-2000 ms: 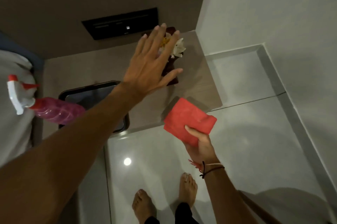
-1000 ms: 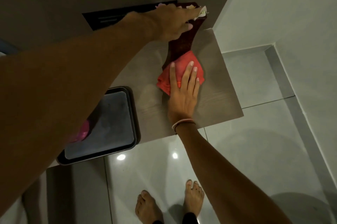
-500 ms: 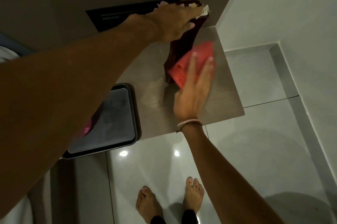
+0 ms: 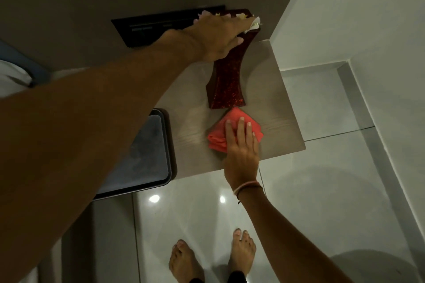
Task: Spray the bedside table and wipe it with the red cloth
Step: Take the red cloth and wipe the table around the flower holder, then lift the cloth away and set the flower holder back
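Note:
The bedside table (image 4: 279, 107) has a pale wood-grain top and stands in a corner below me. My right hand (image 4: 241, 151) presses flat on the folded red cloth (image 4: 220, 135) near the table's front edge. Just behind the cloth stands a dark red glittery vase (image 4: 226, 82) with white flowers (image 4: 255, 23). My left hand (image 4: 220, 36) grips the top of the vase and holds it tilted back toward the wall. The spray bottle is hidden behind my left arm.
A dark tray (image 4: 142, 156) sits on the table's left part and overhangs its front edge. A black panel (image 4: 151, 27) is set in the wall behind. White walls close the right side. Glossy floor tiles and my bare feet (image 4: 213, 257) lie below.
My right hand has drawn the cloth back from beside the vase toward the front edge. My left hand has stayed on the vase top.

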